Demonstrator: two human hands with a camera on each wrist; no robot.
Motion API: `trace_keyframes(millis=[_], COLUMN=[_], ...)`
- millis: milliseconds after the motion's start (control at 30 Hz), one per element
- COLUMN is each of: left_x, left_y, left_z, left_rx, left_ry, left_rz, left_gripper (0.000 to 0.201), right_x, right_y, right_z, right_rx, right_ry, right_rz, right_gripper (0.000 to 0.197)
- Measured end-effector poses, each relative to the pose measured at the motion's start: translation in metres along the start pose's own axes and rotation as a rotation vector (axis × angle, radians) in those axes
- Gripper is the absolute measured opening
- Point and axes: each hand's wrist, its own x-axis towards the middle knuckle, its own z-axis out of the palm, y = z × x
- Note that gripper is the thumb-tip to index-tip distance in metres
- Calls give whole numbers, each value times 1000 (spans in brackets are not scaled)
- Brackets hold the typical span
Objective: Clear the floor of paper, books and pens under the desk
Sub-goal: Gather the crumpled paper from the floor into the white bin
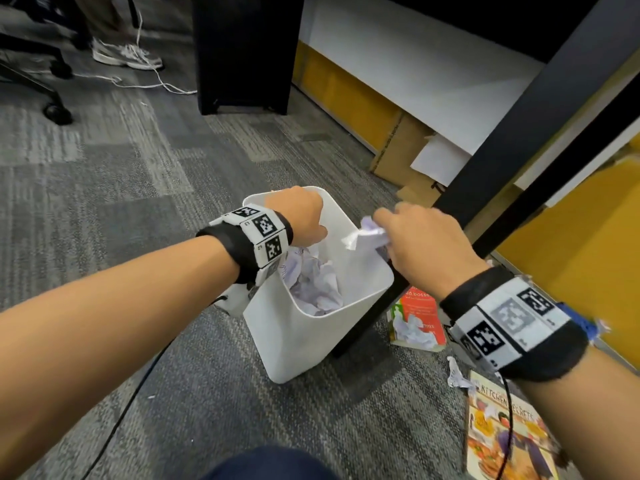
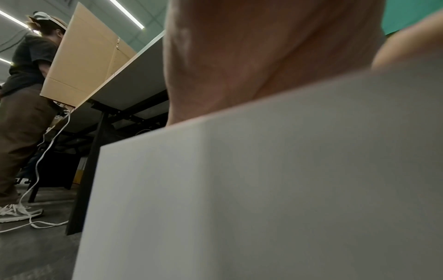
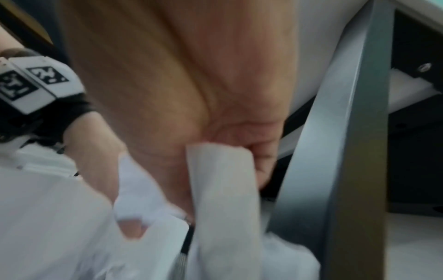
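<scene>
Blurred right hand [image 3: 191,85] grips what looks like crumpled paper [image 3: 223,189] beside a desk leg [image 3: 335,170].

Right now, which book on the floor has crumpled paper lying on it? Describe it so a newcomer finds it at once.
Start at the white bin held by the left hand. Just past its right side, beyond the black desk leg, lies the red-and-green book with a paper wad on its cover. The nearer cookbook is yellow and illustrated.

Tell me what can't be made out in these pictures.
- Head view: left hand fingertips, hidden inside the white plastic bin.
- Head view: red paperback book title, covered by crumpled paper and the black desk leg.
- Right wrist view: white crumpled paper in the right hand, motion-blurred.
</scene>
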Motion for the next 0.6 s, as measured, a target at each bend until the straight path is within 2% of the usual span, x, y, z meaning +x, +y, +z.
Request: trace_keyframes(millis=[67,133,167,200,267,300,333,400,500,600], left_x=[1,3,2,0,-2,-4,-6,-7,-11,-22], left_y=[-1,-3,-4,-5,-10,-7,-9,-2,27,75], left_z=[4,6,7,7,7,6,3,-6,-30,-41], left_rx=[-6,-27,-13,7,27,42,40,31,-28,-132], left_ry=[6,-8,-32,-50,-26,-13,6,68,222,327], left_rz=[-13,-110,-171,-214,-218,-204,-201,-189,-130,23], left_gripper=[11,11,17,21,25,28,29,24,16,14], right_x=[2,4,4,3,0,-5,-7,-14,-33,-60], right_y=[-7,-21,-28,-34,-39,-34,-29,-10,26,61], right_z=[-5,-6,-1,8,27,34,35,31,24,31], right_rx=[94,250,347,423,442,451,484,599,787,820], right_ry=[212,416,412,307,-104,-256,-293,-110,227,337], right_rz=[-9,-55,-73,-85,-87,-71,-61,-22,77,181], right_gripper=[24,27,29,30,41,51,58,52,20,10])
